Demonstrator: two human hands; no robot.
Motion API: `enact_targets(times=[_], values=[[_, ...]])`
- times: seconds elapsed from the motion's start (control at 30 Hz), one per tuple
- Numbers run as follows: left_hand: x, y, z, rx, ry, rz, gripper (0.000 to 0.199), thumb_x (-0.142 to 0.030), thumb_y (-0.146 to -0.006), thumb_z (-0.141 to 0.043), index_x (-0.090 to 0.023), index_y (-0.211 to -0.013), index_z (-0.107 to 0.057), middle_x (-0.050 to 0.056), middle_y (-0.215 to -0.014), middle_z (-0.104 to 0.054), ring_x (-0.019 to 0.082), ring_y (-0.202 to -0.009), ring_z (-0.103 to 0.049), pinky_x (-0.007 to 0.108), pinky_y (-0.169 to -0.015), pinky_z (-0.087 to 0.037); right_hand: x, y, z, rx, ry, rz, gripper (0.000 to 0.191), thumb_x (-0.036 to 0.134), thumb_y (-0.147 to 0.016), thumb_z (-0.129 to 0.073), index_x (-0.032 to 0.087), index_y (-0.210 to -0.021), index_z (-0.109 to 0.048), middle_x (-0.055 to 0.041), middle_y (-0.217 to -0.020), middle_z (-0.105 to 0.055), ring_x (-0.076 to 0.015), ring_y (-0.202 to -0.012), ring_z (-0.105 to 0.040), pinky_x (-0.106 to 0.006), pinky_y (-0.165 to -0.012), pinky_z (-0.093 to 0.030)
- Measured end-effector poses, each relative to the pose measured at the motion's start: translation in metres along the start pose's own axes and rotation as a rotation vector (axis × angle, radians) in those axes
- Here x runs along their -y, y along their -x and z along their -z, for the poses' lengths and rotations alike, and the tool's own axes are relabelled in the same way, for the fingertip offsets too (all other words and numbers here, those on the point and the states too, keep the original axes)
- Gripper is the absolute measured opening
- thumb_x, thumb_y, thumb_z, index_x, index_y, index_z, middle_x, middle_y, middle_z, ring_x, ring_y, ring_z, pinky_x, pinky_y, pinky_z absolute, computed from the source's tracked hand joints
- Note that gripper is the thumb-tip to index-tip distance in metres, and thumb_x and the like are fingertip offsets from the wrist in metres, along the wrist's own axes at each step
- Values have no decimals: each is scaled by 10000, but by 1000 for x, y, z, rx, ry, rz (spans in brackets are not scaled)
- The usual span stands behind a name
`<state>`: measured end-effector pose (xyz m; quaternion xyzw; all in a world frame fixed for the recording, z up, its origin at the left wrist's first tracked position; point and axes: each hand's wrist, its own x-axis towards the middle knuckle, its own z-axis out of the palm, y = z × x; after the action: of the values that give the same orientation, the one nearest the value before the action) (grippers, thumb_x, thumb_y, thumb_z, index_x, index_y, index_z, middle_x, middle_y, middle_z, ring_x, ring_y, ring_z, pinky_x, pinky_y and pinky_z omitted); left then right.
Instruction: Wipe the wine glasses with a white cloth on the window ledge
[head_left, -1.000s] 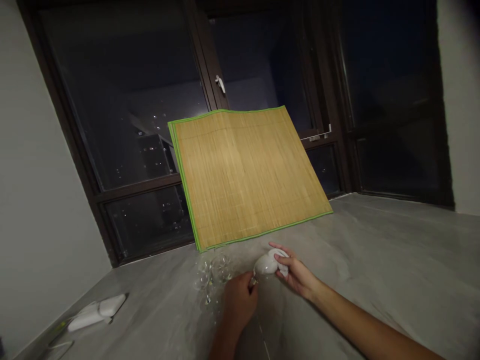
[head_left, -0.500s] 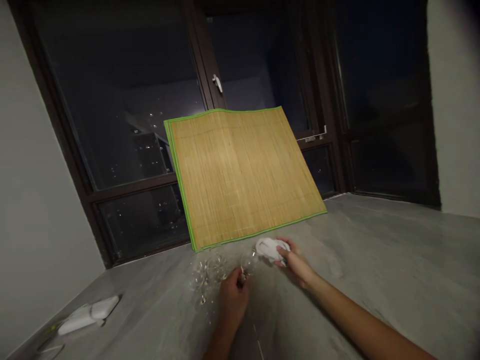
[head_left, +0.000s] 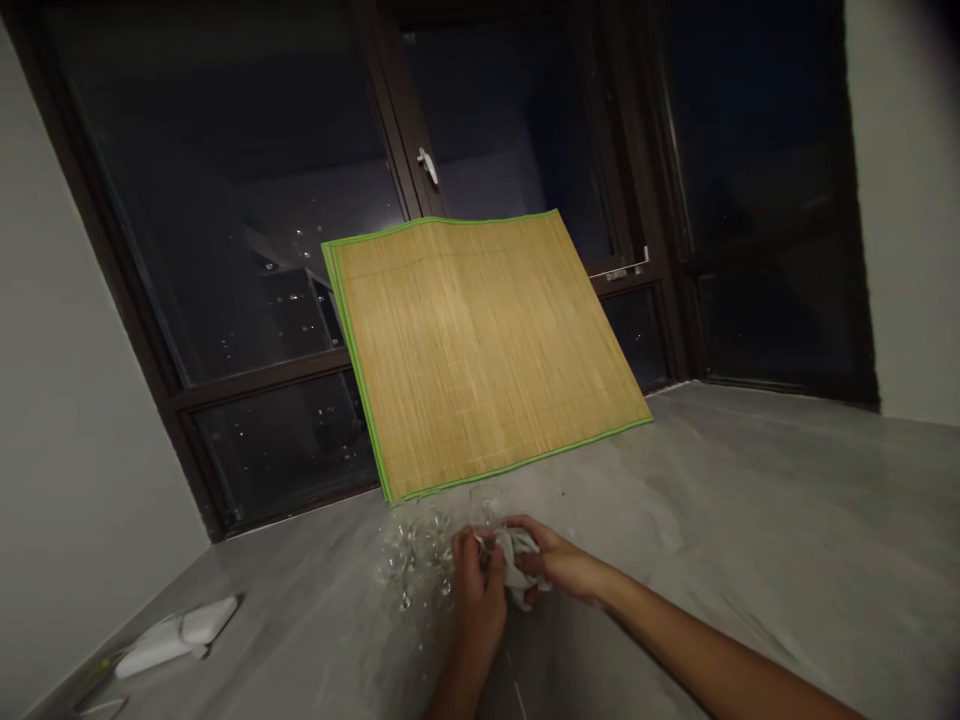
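Note:
My left hand (head_left: pixel 480 590) is closed around the lower part of a clear stemmed glass (head_left: pixel 486 507), whose bowl points up and away from me. In my right hand (head_left: pixel 561 562) is a bunched white cloth (head_left: pixel 517 570), pressed against the glass beside my left fingers. The stem and foot are mostly hidden by my fingers and the cloth. Just left of my hands, several more clear stemmed glasses (head_left: pixel 396 556) stand close together on the grey marbled surface (head_left: pixel 645 560).
Behind the glasses a bamboo mat with green edging (head_left: pixel 487 350) leans against the dark window frame (head_left: pixel 255 378). A white wrapped bundle (head_left: pixel 176 636) lies at the lower left. A white window handle (head_left: pixel 428 166) sticks out above the mat.
My right hand has moved left and toward me, bringing the cloth from beyond the glass onto it. My left hand has shifted slightly right and still grips the glass.

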<state>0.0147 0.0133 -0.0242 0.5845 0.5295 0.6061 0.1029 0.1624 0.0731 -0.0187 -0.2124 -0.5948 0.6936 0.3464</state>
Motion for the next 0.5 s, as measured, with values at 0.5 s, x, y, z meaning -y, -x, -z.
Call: enact_targets(times=[0.5], values=[[11,8,-18,-50,230,334,690,-730,-775,-463,-221,-1225,-588,98,-1423,-524,284,-1409,-351,429,-1188,-240,0,-6,-13,-129,-35,200,639,268,-571,-789,236,-1146,-510,22,-885,-671,-152,-734,-611,-256,-656,-447]])
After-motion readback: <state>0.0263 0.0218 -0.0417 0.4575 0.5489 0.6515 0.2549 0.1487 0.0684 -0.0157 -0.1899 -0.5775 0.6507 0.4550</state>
